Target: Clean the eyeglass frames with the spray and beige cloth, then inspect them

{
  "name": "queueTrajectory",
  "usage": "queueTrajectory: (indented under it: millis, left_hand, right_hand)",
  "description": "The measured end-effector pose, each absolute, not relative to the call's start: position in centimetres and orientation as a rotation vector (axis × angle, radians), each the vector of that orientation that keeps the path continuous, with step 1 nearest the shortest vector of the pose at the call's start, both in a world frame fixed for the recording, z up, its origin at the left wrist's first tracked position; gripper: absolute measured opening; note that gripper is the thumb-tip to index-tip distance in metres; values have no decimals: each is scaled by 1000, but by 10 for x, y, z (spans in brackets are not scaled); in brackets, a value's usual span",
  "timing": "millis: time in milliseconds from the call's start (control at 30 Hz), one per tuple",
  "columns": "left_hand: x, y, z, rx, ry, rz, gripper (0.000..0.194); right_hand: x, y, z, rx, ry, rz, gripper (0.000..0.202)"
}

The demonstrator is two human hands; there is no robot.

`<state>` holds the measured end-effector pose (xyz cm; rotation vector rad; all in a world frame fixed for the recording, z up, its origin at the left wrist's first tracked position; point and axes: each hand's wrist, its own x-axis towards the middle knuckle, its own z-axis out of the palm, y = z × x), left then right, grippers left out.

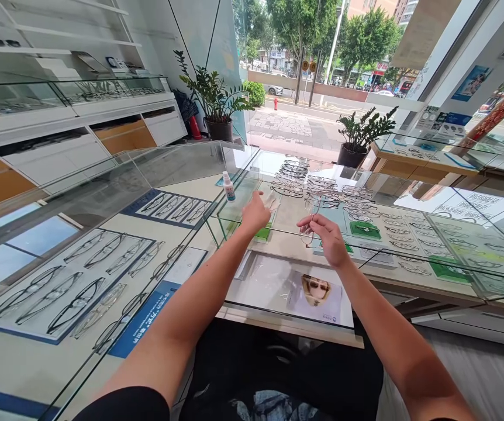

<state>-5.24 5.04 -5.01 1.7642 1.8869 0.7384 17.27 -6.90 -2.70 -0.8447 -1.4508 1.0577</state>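
Just past twelve o'clock, the right hand (328, 238), part curled, pinches a pair of glasses (307, 244) between thumb and fingers; a light hold at the edges, clear of the lenses (306, 237), would suit. Just short of twelve, the left hand (256, 213), half curled, is beside a pale thing (272, 202), perhaps a cloth; whether it grips anything I cannot tell. Best keep it clear of the bottle (228, 188) at eleven.

I get white Chinese characters on the blue card (142, 318), likely ending 看世界; print on the spray bottle (228, 189) and sunglasses poster (322, 307) too small to read.
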Motion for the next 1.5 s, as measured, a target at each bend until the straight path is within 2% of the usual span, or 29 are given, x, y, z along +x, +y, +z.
queueTrajectory:
  millis: [133,333,600,800,1000,1500]
  left_hand:
    - [-57,56,-53,1700,1846,849,60]
    - [-57,59,-47,1495,1635,1093,14]
    - [-35,48,-45,1179,1142,1184,42]
    - [-11,35,-51,1019,870,1054,49]
    - [1,12,-52,1131,615,855,72]
    - [8,-3,-44,1120,447,749,67]
  right_hand:
    - [174,-68,-27,-869,-1455,1028,31]
    - [175,-67,-30,-880,-1470,1007,31]
    - [181,-64,-29,-892,-1454,930,30]
    - [189,-56,-28,-895,-1385,895,27]
    - [194,-49,-28,-866,-1299,911,24]
    - [194,-48,-30,-899,-1201,1075,26]
